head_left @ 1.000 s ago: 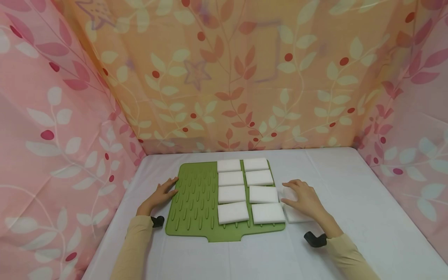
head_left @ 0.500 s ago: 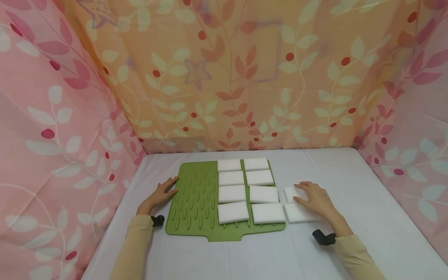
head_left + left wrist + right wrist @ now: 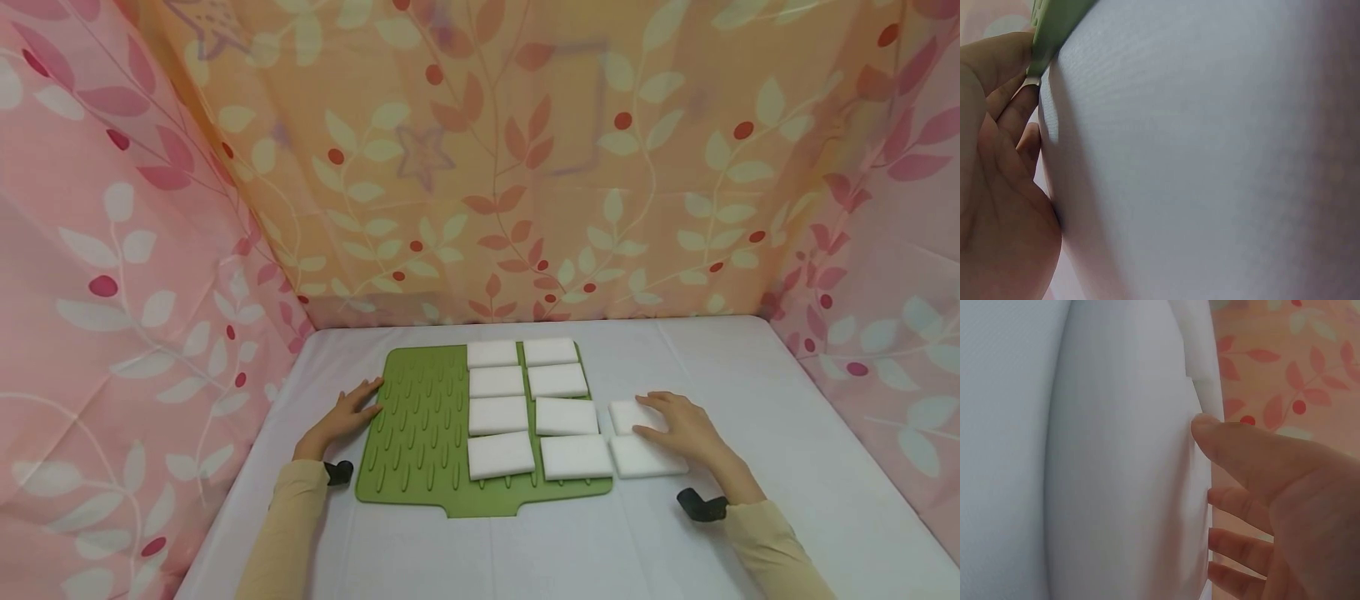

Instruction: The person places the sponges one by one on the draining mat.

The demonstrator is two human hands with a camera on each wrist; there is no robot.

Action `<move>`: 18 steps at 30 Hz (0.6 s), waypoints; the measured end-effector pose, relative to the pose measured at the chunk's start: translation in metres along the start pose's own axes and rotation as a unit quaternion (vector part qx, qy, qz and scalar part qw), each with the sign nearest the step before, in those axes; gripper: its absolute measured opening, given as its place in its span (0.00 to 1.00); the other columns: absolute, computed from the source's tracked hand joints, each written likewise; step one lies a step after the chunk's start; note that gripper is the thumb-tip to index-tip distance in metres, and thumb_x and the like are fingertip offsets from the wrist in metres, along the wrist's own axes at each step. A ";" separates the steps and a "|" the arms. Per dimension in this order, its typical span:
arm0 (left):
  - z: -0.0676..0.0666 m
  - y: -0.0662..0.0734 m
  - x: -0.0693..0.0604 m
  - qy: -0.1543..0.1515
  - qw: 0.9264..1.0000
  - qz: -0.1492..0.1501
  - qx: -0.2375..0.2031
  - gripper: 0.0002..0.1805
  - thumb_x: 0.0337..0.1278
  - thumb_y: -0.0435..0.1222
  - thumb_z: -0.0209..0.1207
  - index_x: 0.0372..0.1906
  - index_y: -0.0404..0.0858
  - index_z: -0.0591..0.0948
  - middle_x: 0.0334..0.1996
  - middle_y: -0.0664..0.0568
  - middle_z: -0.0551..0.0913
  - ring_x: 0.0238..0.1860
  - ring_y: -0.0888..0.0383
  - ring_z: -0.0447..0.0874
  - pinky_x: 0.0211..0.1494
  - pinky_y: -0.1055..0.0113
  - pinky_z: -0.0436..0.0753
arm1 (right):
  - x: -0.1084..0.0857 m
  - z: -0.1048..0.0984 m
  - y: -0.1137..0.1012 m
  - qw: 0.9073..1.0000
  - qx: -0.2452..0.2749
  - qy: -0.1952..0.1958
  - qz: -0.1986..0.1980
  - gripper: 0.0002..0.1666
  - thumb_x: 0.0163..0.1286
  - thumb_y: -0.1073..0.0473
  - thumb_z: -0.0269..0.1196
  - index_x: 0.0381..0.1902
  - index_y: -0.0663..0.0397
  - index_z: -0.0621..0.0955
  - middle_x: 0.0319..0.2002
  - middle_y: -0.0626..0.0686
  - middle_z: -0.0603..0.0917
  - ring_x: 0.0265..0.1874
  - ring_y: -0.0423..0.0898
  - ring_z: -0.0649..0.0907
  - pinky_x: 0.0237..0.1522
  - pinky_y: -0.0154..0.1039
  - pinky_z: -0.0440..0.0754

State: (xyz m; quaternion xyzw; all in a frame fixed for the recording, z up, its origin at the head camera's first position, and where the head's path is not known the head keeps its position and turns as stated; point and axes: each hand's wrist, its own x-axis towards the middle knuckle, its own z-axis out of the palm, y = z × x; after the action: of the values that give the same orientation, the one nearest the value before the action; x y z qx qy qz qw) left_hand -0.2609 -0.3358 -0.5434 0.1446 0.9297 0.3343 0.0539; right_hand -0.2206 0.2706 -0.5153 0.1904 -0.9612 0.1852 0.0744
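Several white sponge blocks [image 3: 498,455] lie in two columns on the right half of a green mat [image 3: 480,504] with raised ridges. My left hand [image 3: 345,422] rests at the mat's left edge, its fingertips touching the rim; the left wrist view shows the fingers against the mat's edge [image 3: 1060,37]. To the right of the mat, two more sponge blocks lie on the table, a far one [image 3: 622,417] and a near one [image 3: 637,461]. My right hand [image 3: 682,429] is over the far block, thumb and fingers spread about it. Contact there is hard to judge.
A white cloth [image 3: 480,567] covers the table. Patterned orange fabric [image 3: 495,167] hangs behind it, with pink fabric at the left side [image 3: 135,333] and right side [image 3: 900,250]. Black wrist cameras sit at the left sleeve [image 3: 296,500] and right sleeve [image 3: 757,533].
My right hand has moved right, away from the mat's edge, uncovering more of the two blocks beside it. The left hand and the blocks on the mat have stayed in place.
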 end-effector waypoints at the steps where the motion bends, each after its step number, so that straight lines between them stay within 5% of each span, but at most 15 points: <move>1: 0.000 0.000 0.000 -0.001 1.000 -0.001 0.000 0.33 0.66 0.43 0.51 0.71 0.36 0.57 0.70 0.37 0.53 0.71 0.36 0.43 0.66 0.34 0.30 | 0.000 -0.001 0.000 1.000 0.000 -0.006 0.000 0.35 0.57 0.43 0.65 0.56 0.60 0.77 0.54 0.65 0.76 0.54 0.64 0.73 0.46 0.64 0.71; 18: -0.001 0.001 -0.001 -0.009 1.000 -0.011 -0.006 0.34 0.66 0.45 0.51 0.71 0.39 0.56 0.71 0.37 0.52 0.72 0.38 0.42 0.67 0.37 0.29 | 0.005 -0.004 0.004 0.998 -0.011 -0.052 -0.022 0.39 0.60 0.40 0.62 0.60 0.62 0.73 0.55 0.66 0.75 0.53 0.65 0.73 0.49 0.62 0.72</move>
State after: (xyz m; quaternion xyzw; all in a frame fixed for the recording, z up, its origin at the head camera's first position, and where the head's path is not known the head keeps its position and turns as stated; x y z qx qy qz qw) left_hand -0.2600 -0.3362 -0.5421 0.1373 0.9287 0.3379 0.0669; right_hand -0.2264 0.2740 -0.5122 0.2198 -0.9615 0.1624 0.0306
